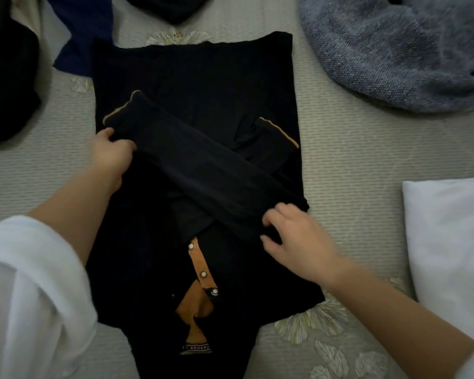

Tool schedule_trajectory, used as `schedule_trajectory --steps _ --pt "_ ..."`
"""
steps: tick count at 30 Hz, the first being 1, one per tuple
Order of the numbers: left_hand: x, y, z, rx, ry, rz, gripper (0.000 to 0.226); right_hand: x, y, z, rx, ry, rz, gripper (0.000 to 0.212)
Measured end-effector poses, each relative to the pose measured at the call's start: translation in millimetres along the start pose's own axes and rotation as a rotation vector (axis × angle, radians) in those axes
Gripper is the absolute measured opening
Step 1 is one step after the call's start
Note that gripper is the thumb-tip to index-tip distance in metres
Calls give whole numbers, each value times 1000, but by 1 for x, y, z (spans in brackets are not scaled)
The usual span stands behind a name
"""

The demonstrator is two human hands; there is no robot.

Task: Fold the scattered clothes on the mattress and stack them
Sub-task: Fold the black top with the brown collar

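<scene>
Presently: black polo shirt (195, 77), tan placket (199, 266), label (196, 348) reads "FASHION" | left grip (110, 154) curled on tan-edged sleeve (203, 170) | right grip (293, 236) pinching same sleeve

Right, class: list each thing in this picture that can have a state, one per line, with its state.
Black shirt: spread flat on the mattress, sleeves crossed over it.
Left hand: grips the upper sleeve near its cuff.
Right hand: pinches that sleeve's shoulder end.
Grey knit: unfolded, bunched.
Navy garment: unfolded, crumpled.
</scene>
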State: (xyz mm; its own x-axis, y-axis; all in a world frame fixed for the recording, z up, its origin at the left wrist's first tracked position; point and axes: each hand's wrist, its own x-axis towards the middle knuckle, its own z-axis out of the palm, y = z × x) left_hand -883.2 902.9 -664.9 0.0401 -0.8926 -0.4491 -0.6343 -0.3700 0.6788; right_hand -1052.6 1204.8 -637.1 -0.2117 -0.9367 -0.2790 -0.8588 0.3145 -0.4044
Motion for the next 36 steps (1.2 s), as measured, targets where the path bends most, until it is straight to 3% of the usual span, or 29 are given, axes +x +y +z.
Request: schedule_trajectory --steps 1,3,5,6,9,12,21,26,28,32,36 --pt "-6 -5 2 213 45 127 66 1 -2 8 -40 69 -5 44" --pt "-30 -14 9 521 53 466 65 2 -3 25 -119 25 7 74" --pt "-58 -26 18 689 -106 762 63 1 1 45 -210 -50 15 74" --pt "-74 -32 22 782 -220 823 62 -2 3 52 -252 -50 8 70" --pt "-101 -68 22 1024 -439 719 60 -11 3 56 -310 -100 15 65" --pt "-125 -98 8 1028 -393 696 59 -34 6 56 -346 -106 -56 64" --pt "-206 -196 -95 1112 -511 962 57 -128 -20 73 -319 -203 -320 80" --pt "-203 -219 -126 1236 -614 1138 81 -125 -45 102 -367 -141 -363 75" --pt "-196 -221 -125 1224 -576 1118 75 -117 -51 106 -354 -121 -314 82" --pt "-176 -214 -117 1153 -487 1021 58 -109 -60 104 -242 -45 -105 73" --pt "-165 -202 -113 1019 -549 1036 48 -101 -74 85 222 -35 181 67"
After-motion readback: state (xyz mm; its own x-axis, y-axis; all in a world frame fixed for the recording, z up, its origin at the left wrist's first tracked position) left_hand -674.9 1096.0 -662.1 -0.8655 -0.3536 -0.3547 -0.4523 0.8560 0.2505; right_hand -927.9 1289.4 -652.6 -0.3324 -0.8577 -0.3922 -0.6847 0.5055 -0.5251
